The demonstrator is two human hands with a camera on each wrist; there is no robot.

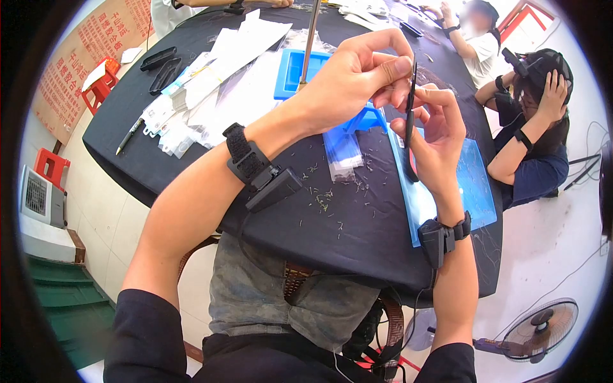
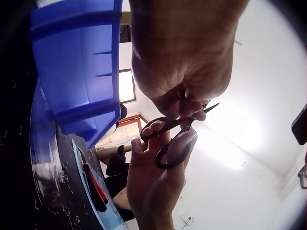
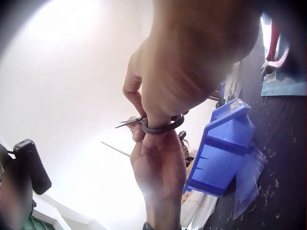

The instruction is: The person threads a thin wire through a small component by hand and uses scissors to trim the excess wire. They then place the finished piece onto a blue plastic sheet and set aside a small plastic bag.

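On the far left of the bench (image 1: 377, 239), a pen (image 1: 130, 136) and a black case (image 1: 163, 69) lie near a messy heap of white papers (image 1: 246, 41). A blue tray (image 1: 283, 83) sits next to the heap, with a thin metal pole by it. Then comes the left grip (image 1: 357, 73), up above the bench. Its fingers are curled and the tips are close together by the sharp end of the scissors (image 1: 409, 118). I cannot tell if something tiny is pinched there.

Below the hands are a blue bin (image 1: 367, 119) and some clear bags (image 1: 343, 153), with little bits (image 1: 322, 203) spread around them.

The scissors are up in the air, between the two hands. The right grip (image 1: 440, 140) is clamped on them, with the thumb in one loop and fingers in the other. They are all black, with two round loops and thin, pointy blades. From the head they show side-on, like a thin dark stick, points up and loops down. In the left wrist view, a point sticks out past the left fingertips.

Under the right arm, a light blue sheet (image 1: 476, 182) lies on the bench. A red and black tool (image 2: 96, 184) is on it. Farther right, a person (image 1: 543, 115) sits with a hand on their head, and a round fan (image 1: 541, 329) stands below.
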